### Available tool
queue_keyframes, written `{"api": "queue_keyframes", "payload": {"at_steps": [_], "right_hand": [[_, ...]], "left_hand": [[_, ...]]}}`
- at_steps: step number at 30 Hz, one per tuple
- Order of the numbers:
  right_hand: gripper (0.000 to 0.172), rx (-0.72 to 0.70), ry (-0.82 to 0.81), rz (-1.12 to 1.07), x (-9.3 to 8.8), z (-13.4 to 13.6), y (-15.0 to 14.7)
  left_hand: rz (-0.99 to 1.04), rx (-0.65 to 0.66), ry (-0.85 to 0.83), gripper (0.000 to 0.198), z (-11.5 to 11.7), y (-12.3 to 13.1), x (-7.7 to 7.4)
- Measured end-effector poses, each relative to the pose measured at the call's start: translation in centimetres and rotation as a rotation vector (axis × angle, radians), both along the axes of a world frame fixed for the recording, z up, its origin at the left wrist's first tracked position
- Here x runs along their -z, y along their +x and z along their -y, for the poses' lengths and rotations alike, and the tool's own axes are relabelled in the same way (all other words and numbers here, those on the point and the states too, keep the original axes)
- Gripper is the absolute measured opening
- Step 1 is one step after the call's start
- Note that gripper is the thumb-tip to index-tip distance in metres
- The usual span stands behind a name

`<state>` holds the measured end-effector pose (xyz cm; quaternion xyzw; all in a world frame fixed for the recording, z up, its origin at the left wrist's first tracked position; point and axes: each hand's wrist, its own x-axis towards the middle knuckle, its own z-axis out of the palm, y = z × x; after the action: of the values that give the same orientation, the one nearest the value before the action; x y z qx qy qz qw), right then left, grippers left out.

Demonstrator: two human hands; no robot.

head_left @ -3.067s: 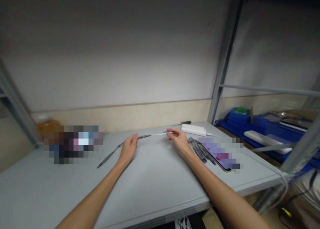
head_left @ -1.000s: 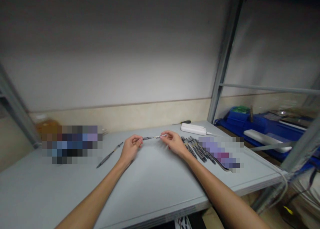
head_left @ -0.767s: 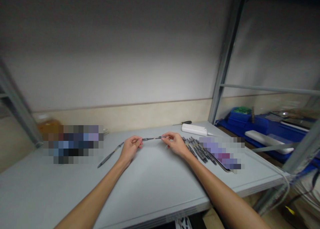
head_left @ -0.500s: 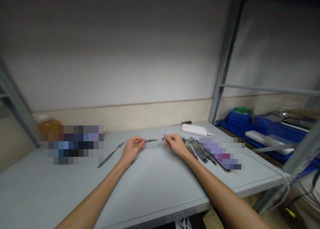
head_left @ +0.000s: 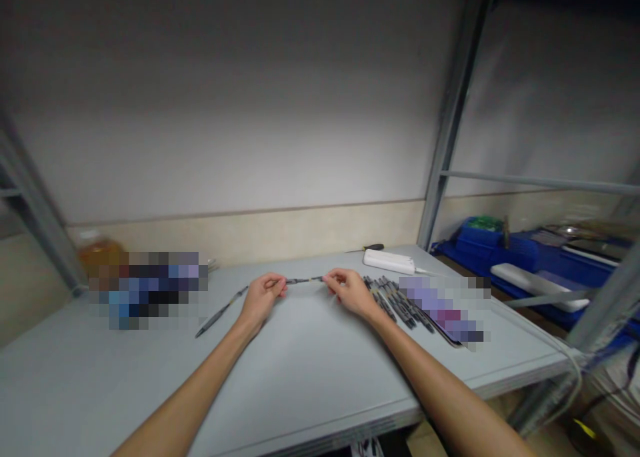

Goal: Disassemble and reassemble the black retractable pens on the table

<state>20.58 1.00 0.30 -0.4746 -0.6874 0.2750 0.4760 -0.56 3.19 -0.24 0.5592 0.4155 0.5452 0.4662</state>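
Between my two hands a slim dark grey pen (head_left: 303,281) with a pale band near its right part is held level, just above the table. My left hand (head_left: 263,300) pinches its left end. My right hand (head_left: 349,290) has its fingertips closed on the right end, and those fingers partly cover it. A second grey pen (head_left: 220,312) lies slanted on the table beside my left hand, its top end close to the wrist. To the right of my right hand, several similar pens (head_left: 397,300) lie side by side in a row.
A white power strip (head_left: 389,260) and a screwdriver (head_left: 373,247) lie at the back right. A blurred-out flat item (head_left: 440,310) sits beyond the pens. At the left are an amber container (head_left: 103,254) and blurred-out items (head_left: 150,290). Metal posts (head_left: 443,157) frame the table (head_left: 295,377).
The gap between the pen's barrel and the small piece in my right hand has closed; the pen now looks continuous. My right hand has moved slightly left.
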Motion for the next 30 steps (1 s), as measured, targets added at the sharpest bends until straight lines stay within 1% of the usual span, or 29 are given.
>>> {"api": "queue_keyframes", "payload": {"at_steps": [3, 6, 8, 10, 11, 13, 16, 17, 21, 23, 25, 27, 28, 30], "right_hand": [[0.044, 0.014, -0.083, 0.037, -0.17, 0.21, -0.13], [0.054, 0.037, -0.120, 0.063, -0.35, 0.30, -0.21], [0.050, 0.055, -0.101, 0.042, -0.42, 0.28, -0.22], [0.036, 0.059, -0.037, -0.008, -0.42, 0.23, -0.20], [0.031, 0.050, 0.003, -0.030, -0.40, 0.20, -0.18], [0.030, 0.019, 0.060, -0.046, -0.34, 0.19, -0.13], [0.021, -0.011, 0.055, -0.011, -0.30, 0.30, -0.12], [0.023, -0.016, 0.035, 0.006, -0.32, 0.38, -0.14], [0.048, -0.014, -0.063, 0.081, -0.56, 0.65, -0.23], [0.054, 0.010, -0.087, 0.106, -0.66, 0.68, -0.25], [0.048, 0.040, -0.053, 0.096, -0.68, 0.63, -0.24], [0.033, 0.054, 0.033, 0.060, -0.62, 0.56, -0.20], [0.031, 0.048, 0.081, 0.048, -0.57, 0.55, -0.17], [0.035, 0.026, 0.157, 0.061, -0.49, 0.56, -0.12]], "left_hand": [[-0.005, 0.038, 0.010, 0.036, 0.10, 0.15, 0.06], [-0.002, 0.045, 0.016, 0.035, 0.14, 0.27, 0.06], [0.002, 0.036, 0.018, 0.034, 0.06, 0.25, 0.06], [0.002, 0.012, 0.022, 0.034, -0.12, 0.12, 0.13], [0.003, -0.001, 0.022, 0.035, -0.25, 0.02, 0.20], [0.010, -0.018, 0.013, 0.037, -0.51, -0.18, 0.39], [0.023, -0.016, -0.008, 0.038, -0.68, -0.33, 0.62], [0.026, -0.010, -0.012, 0.038, -0.64, -0.31, 0.64], [0.039, 0.030, -0.018, 0.035, -0.20, -0.01, 0.46], [0.037, 0.037, -0.019, 0.034, -0.03, 0.13, 0.33], [0.027, 0.027, -0.020, 0.034, 0.00, 0.18, 0.23], [0.023, 0.007, -0.029, 0.034, -0.07, 0.17, 0.16], [0.028, -0.003, -0.043, 0.034, -0.11, 0.15, 0.13], [0.056, -0.012, -0.091, 0.033, -0.14, 0.13, 0.06]]}}
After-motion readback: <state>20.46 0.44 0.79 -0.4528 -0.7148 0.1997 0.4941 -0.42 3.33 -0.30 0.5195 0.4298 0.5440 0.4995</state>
